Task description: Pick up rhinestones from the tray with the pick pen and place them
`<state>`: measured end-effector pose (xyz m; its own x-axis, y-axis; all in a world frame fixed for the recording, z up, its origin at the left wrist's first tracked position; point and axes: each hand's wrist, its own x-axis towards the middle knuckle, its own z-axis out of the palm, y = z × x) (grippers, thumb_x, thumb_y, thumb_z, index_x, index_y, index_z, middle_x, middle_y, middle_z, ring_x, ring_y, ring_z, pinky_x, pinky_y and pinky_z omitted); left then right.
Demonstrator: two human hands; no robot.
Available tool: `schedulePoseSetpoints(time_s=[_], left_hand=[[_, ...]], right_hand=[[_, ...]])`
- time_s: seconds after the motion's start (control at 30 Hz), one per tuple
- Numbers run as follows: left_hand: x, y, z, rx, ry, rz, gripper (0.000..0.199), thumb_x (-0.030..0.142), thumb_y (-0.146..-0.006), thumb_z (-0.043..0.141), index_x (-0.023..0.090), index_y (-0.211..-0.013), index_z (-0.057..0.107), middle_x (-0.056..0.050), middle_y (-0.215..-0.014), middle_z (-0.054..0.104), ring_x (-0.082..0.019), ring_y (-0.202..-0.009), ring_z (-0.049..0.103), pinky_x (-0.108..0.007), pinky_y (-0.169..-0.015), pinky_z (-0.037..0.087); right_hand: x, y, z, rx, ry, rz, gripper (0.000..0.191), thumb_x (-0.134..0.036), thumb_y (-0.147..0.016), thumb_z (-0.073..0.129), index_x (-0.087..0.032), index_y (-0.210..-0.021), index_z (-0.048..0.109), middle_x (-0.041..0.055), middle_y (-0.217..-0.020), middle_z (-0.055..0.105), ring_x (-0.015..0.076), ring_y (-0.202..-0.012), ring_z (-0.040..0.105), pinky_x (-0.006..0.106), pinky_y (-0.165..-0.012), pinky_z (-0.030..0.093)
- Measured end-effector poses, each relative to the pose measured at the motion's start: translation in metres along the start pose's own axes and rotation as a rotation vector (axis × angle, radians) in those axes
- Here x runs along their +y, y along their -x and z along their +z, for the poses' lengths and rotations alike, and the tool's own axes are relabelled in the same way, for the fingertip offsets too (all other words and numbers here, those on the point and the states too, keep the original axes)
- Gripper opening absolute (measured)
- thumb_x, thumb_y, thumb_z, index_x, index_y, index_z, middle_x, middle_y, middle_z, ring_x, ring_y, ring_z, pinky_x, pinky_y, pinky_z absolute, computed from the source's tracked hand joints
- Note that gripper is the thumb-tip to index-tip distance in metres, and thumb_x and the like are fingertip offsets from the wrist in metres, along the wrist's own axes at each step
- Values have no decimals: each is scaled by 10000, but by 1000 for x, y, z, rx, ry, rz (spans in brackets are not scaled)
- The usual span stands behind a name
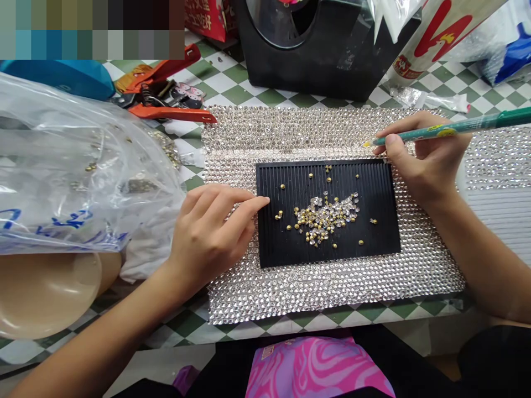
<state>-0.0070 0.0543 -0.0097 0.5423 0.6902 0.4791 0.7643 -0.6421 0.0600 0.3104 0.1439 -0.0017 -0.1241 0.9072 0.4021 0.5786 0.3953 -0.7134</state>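
Left forearm [112, 331], cropped | right hand [431, 155]: pen [452, 129] (tail cropped) | bag [53, 182] contents hazy

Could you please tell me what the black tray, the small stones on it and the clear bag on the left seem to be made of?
Black tray: probably plastic or rubber, matte, given its dull, even ridges.
Small stones: perhaps glass or acrylic, glossy, with clear, glinting faces and gold-colored backs.
Clear bag: apparently thin plastic film, shiny, judging by its see-through creases.
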Motion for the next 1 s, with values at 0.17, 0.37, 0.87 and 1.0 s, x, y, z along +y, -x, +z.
schedulePoseSetpoints(time_s=[0.17, 0.37, 0.87, 1.0], left_hand=[[0, 0, 1, 14, -4, 6, 268, 30, -838, 589, 159, -1063, 657, -60, -925, 682, -215, -849, 611, -365, -829, 478], [-1, 0, 1, 18, -7, 20, 265, 30, -839, 593, 157, -1064, 652, -59, -924, 681, -214, -849, 614, -367, -816, 484], [-1, 1, -1, -11, -3, -11, 325, 37, -834, 574, 202, -1109, 624, -57, -942, 704, -221, -852, 637, -392, -795, 522], [-1, 1, -1, -20, 7, -20, 352, 42, -829, 562, 225, -1124, 621, -49, -950, 706, -221, -857, 642, -397, -794, 527]], right_hand=[[1, 0, 0, -17, -4, -1, 59, -179, -815, 646, -171, -806, 704, 15, -750, 691, 125, -649, 652, 297, -603, 477], [-8, 4, -3, -43, -81, -63, 96, -161, -842, 627, -194, -851, 717, -5, -771, 709, 111, -681, 674, 283, -624, 491], [-14, 10, -6, -226, -205, -102, 106, -132, -765, 631, -206, -750, 706, -15, -681, 689, 103, -582, 606, 270, -521, 440], [-15, 10, -5, -235, -198, -104, 111, -125, -773, 635, -206, -768, 711, -12, -699, 700, 103, -595, 618, 265, -527, 444]])
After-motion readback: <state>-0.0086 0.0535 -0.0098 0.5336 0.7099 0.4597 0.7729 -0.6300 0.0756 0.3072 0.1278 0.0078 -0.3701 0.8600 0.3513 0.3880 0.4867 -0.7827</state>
